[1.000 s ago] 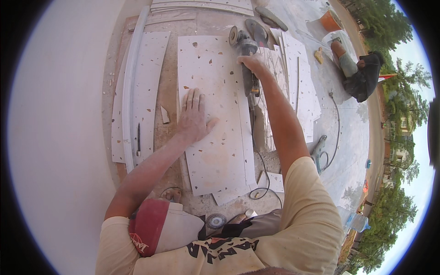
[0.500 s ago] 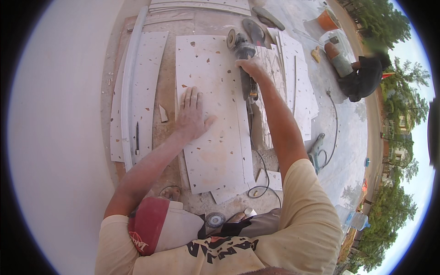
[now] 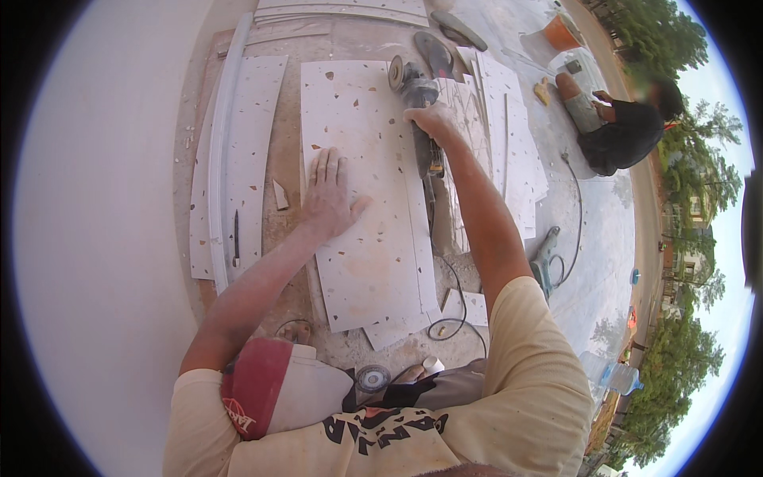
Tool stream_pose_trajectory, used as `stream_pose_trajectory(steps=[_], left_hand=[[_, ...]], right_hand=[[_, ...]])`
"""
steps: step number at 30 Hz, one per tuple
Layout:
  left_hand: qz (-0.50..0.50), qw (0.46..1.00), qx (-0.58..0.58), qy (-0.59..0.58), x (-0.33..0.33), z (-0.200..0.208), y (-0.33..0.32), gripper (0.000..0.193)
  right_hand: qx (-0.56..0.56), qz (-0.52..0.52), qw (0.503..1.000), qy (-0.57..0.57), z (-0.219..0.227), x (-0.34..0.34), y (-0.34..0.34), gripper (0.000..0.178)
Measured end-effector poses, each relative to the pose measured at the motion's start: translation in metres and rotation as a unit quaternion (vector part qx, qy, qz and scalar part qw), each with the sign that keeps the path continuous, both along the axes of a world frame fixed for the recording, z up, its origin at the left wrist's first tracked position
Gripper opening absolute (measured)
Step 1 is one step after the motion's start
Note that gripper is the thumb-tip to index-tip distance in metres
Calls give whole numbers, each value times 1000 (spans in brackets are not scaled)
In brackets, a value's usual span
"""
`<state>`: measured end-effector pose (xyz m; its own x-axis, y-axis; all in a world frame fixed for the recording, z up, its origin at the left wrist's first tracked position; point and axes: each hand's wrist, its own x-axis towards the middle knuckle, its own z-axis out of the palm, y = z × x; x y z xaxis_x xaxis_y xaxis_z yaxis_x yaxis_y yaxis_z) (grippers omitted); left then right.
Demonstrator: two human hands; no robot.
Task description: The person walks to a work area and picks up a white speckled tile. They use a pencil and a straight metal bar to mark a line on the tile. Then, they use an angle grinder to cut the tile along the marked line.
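Note:
A long white tile with brown specks [image 3: 373, 270] lies in front of me, a thin line running lengthwise near its right edge. My left hand [image 3: 327, 195] presses flat on it, fingers stretched out. Along the tile's far right edge my right hand [image 3: 430, 121] is wrapped round the body of an angle grinder [image 3: 419, 95]. The grinder's disc [image 3: 396, 73] is at the far end, over the tile's upper right corner; whether it touches the tile I cannot tell. Its black cord [image 3: 454, 274] trails back toward me.
To the left lie speckled tile strips [image 3: 258, 151], a long metal bar [image 3: 225, 151] and a black pen [image 3: 237, 230]. Stacked tiles [image 3: 513, 151] and a green power tool [image 3: 545, 256] are on the right. Beyond sit a person in black [image 3: 624, 135] and an orange bucket [image 3: 563, 33].
Both hands and the grinder keep nearly the same place on the tile; the whole view shifts slightly. The person at the right has raised their head and upper body.

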<state>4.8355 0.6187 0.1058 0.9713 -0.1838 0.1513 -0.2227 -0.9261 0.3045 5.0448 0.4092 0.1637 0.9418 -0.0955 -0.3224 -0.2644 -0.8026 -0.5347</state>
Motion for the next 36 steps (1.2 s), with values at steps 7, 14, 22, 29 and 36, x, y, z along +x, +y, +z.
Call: stream_pose_trajectory(steps=[7,14,22,29,36], left_hand=[[-1,1000,-3,-9,1,-4,-1,92],[5,1000,0,2,-1,-4,0,92],[8,1000,-1,5,-1,-5,-1,92],[1,1000,-1,-8,-1,-5,-1,92],[1,1000,7,-14,-2,-6,0,92]], right_hand=[[4,8,1000,-6,-11,-4,-8,58],[-21,7,1000,-7,-9,-15,-10,62],[20,-15,999,-21,-5,-32,-13,66],[18,-11,1000,-8,-11,-42,-20,66],[0,-16,1000,-17,-16,-56,-22,64]])
